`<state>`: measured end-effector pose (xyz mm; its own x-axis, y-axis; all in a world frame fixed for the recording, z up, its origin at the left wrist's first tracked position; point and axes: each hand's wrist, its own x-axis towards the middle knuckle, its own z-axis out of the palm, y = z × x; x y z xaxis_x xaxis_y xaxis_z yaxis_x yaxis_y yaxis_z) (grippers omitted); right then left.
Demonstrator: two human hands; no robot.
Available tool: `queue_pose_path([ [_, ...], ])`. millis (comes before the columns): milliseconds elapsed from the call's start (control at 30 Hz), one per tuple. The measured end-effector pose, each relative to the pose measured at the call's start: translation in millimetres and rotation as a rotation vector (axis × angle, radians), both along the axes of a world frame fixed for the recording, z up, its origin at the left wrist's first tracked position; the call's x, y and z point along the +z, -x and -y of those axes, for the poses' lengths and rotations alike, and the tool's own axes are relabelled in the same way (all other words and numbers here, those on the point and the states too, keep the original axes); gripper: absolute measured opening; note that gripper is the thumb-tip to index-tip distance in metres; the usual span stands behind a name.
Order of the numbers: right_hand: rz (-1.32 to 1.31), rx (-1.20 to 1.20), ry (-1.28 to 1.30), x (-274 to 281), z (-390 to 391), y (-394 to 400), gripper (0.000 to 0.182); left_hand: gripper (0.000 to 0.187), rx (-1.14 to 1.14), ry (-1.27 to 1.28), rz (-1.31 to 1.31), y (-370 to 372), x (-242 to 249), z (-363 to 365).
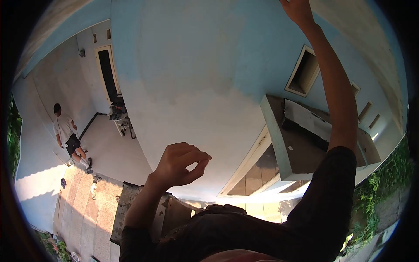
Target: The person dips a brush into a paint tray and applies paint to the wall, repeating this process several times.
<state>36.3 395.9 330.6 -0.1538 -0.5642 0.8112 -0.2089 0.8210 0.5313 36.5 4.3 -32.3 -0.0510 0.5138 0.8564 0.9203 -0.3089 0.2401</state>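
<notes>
My left hand (181, 165) is raised in front of a wall (187, 105), painted pale blue above and whitish grey below. Its fingers are curled, with the thumb and forefinger tips meeting in a loop. Wall shows through that loop, and I see nothing held there. High at the upper right, my right hand (299, 12) reaches up near the blue part of the wall. The top edge of the view cuts off most of its fingers, so its grip is hidden.
A concrete canopy ledge (301, 157) juts out at right, bearing a dark-edged white slab (307, 120). Above it is a framed opening (303, 72). At left a person (67, 131) stands near a doorway (108, 70). A speckled surface (124, 207) lies below my left arm.
</notes>
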Motion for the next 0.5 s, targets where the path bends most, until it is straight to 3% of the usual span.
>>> queue_pose_path([
  [300,0.09,-0.24,0.011,0.7,-27.9,22.8,0.003,0.012,0.007,0.035,0.001,2.0,-8.8,-7.1],
  [400,0.102,-0.341,0.059,-44.7,-18.2,18.6,0.008,0.012,0.01,0.042,0.006,4.3,-8.3,-8.9],
  [500,0.398,-0.298,0.047,-110.2,0.1,7.6,0.004,0.012,0.02,0.037,0.008,8.3,-7.4,-8.8],
])
